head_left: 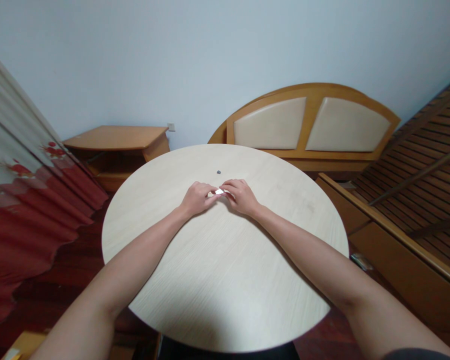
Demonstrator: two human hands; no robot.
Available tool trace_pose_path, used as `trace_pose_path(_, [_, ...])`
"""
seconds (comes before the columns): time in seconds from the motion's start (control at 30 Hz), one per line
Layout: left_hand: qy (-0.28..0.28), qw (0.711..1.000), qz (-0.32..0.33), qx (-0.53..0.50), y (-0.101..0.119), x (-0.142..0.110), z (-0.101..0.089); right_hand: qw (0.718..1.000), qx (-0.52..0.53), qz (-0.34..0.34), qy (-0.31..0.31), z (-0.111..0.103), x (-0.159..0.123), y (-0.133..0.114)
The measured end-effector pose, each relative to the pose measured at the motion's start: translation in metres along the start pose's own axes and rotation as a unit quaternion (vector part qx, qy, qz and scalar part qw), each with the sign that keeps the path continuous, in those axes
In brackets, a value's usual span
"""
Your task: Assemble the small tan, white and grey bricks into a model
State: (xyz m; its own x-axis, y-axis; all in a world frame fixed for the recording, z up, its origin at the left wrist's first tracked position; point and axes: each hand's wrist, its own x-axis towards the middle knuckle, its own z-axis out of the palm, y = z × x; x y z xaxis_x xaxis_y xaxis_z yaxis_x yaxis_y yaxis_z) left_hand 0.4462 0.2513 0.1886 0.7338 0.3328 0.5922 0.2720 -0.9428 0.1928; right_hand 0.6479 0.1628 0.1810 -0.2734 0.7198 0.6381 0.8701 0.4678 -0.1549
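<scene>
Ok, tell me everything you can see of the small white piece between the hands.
The small white piece looks thin and flat, perhaps paper or plastic, though it is too small to be sure of its material or outline. It appears pinched in the fingers of the right hand, with its other end toward the left hand, over the pale round tabletop.

The head-worn camera looks forward and down from above the near edge of the round table (217, 280), close over the left hand (198, 198) and right hand (241, 196), facing the wall (225, 60).
</scene>
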Motion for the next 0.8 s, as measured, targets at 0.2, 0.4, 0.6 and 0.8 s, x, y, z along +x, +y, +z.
trace_pose_path(0.2, [-0.002,1.000,-0.011,0.001,0.0029,0.0003,-0.0028,1.000,-0.004,0.003,0.004,-0.0002,0.0006,-0.0005])
trace_pose_path(0.4, [0.015,1.000,-0.023,0.008,0.0028,-0.0001,-0.0013,1.000,-0.005,0.001,0.027,-0.0003,0.0004,-0.0011])
trace_pose_path(0.6, [0.009,0.999,-0.032,0.013,0.0015,-0.0004,0.0009,0.999,0.001,0.000,0.040,-0.0010,0.0002,-0.0022])
trace_pose_path(0.8, [0.007,0.999,-0.031,0.015,0.0019,-0.0007,-0.0002,0.999,0.004,0.013,0.042,-0.0008,0.0000,-0.0015])
